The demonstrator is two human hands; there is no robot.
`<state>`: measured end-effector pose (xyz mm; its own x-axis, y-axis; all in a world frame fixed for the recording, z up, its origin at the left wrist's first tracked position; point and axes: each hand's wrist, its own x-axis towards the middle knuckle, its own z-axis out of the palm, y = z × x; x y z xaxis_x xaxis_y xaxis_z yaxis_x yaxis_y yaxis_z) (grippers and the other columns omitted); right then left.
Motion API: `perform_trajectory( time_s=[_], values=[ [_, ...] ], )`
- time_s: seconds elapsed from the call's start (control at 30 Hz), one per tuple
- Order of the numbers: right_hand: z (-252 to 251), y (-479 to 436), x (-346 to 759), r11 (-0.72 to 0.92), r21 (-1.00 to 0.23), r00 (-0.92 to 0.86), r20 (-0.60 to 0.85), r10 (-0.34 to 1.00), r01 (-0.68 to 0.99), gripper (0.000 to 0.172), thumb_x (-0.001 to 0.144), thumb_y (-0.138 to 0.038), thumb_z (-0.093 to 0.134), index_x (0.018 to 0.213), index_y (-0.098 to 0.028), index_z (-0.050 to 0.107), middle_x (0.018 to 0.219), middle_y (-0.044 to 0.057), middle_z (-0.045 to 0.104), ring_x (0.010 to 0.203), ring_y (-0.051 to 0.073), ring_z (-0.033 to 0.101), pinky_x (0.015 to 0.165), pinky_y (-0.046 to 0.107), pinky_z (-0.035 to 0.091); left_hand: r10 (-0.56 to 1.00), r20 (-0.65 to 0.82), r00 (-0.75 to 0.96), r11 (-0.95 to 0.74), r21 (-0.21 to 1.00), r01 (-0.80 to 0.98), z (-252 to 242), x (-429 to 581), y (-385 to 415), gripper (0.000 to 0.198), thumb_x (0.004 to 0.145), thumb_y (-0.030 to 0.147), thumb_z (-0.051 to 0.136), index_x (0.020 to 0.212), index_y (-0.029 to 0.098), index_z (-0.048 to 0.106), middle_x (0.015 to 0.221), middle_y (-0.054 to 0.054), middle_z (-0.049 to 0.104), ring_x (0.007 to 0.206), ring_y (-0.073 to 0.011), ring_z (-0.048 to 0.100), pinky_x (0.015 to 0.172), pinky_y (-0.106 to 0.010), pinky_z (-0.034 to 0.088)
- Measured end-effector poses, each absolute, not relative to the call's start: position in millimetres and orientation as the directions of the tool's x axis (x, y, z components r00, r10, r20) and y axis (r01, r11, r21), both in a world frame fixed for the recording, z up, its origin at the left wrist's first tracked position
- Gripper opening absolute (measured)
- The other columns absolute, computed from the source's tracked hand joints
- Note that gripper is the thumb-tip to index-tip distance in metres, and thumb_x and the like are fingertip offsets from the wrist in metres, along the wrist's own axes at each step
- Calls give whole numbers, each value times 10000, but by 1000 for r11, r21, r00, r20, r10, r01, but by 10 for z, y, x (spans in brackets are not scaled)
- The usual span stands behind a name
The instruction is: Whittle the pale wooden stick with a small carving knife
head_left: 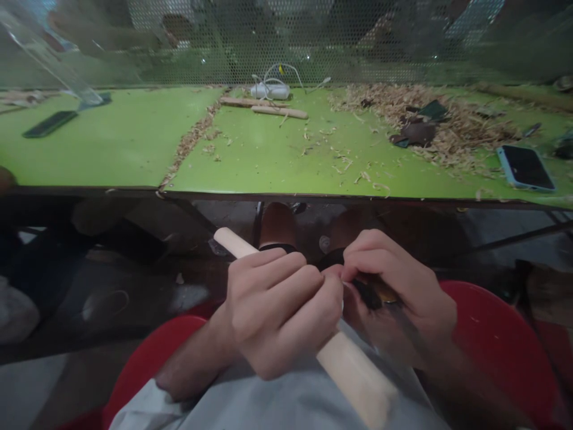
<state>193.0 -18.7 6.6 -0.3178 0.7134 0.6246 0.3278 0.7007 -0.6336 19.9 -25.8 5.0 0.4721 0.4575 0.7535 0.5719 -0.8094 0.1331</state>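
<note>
My left hand (282, 310) is wrapped round a pale, smooth wooden stick (358, 379). The stick runs slantwise across my lap, its thin end up to the left and its thick end down to the right. Close against the left thumb, my right hand (403, 280) is closed, with its thumb and fingers pinched together. In its curled fingers sits a small dark tool (369, 294) with a brass-coloured part; its kind is mostly hidden by the fingers. Both hands are held over my lap, in front of the bench edge.
A green bench (259, 161) crosses the view, with a perforated screen (224, 42) behind it. Wood shavings (465, 137) heap at the right near a phone (526, 167). A white power strip (271, 91) and a wooden stick (280, 112) lie at the back. A red seat (492, 340) is beneath me.
</note>
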Motion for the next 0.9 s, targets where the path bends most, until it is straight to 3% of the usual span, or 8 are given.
perform_trajectory(
  time_s=[0.3, 0.53, 0.9],
  values=[
    [68, -220, 1927, 681, -660, -309, 608, 732, 316, 208, 716, -22, 576, 815, -204, 574, 751, 26, 557, 637, 137, 539, 527, 248, 478, 440, 757, 483, -850, 179, 495, 59, 203, -288, 87, 813, 45, 609, 786, 127, 597, 586, -12, 558, 541, -143, 503, 495, -314, 367],
    [67, -213, 1927, 674, -666, -311, 598, 739, 320, 176, 749, -47, 555, 812, -210, 568, 750, 17, 550, 636, 127, 541, 534, 237, 483, 346, 789, 508, -898, 121, 423, 10, 180, -200, 188, 787, 33, 614, 683, 165, 529, 528, 29, 477, 474, -121, 423, 448, -297, 276],
    [59, -214, 1935, 694, -650, -320, 615, 720, 311, 185, 747, -44, 559, 818, -214, 561, 745, 14, 544, 636, 123, 528, 524, 234, 481, 336, 797, 501, -906, 128, 404, 17, 188, -213, 218, 767, 13, 633, 667, 167, 516, 520, 30, 475, 474, -114, 408, 453, -298, 279]
  ],
)
